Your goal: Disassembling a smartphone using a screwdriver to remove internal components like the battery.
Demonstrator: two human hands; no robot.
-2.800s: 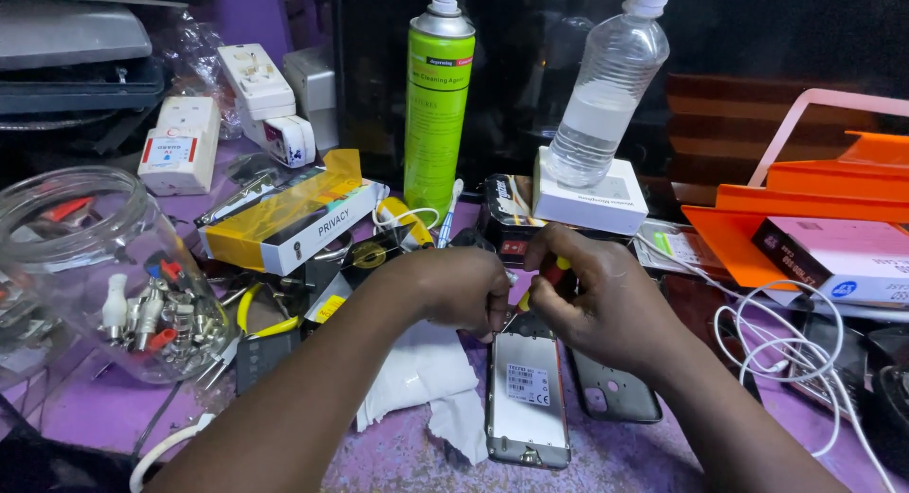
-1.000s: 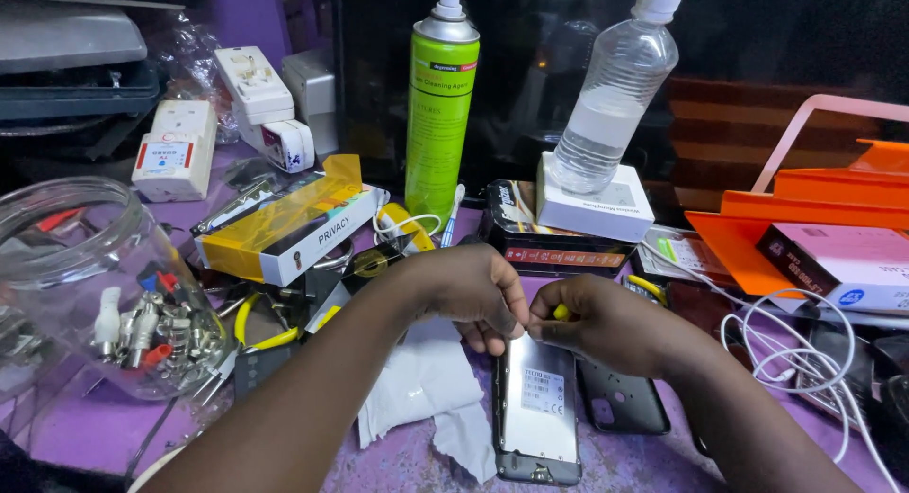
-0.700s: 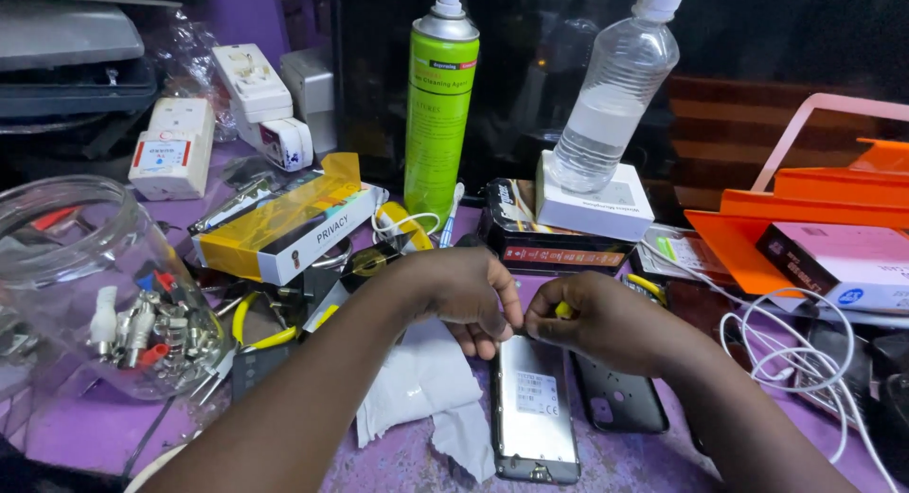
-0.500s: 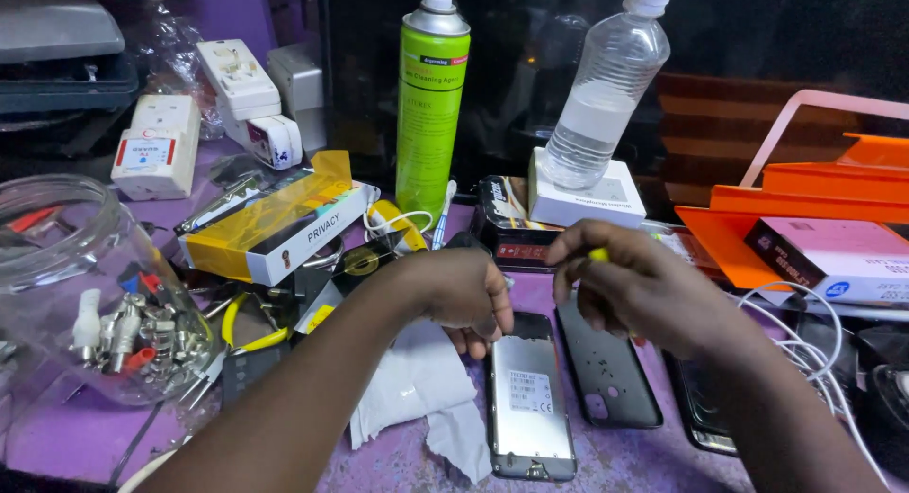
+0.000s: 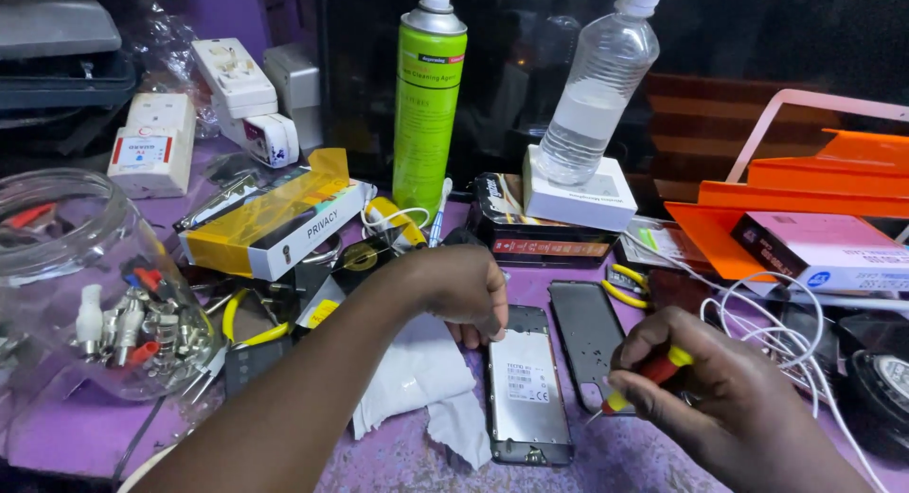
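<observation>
opened phone: lies flat on the purple bench top, insides up, metal shield showing; low centre of view.
back cover: dark, flat, just beside the phone at its 3 o'clock.
left hand: at the phone's 11 o'clock, loosely curled, fingertips resting on the phone's top edge; pins it, grips nothing.
right hand: at the phone's 3 o'clock, beyond the back cover, closed around a small screwdriver.
small screwdriver: red and yellow handle, tip aimed to 8 o'clock toward the phone; tip likely off the phone, blurred.
doing it well: judgement — keep the left fingertips pressing so the phone can't slide; bring the tip in upright and seat it fully before turning, light pressure.
white cloth: touching the phone at its 9 o'clock, under the left forearm.
yellow-handled cutters: at 1 o'clock of the phone, beyond the cover.
glass jar: of connectors, well apart at 9 o'clock.
green spray can: and water bottle, at 12 o'clock, well apart.
</observation>
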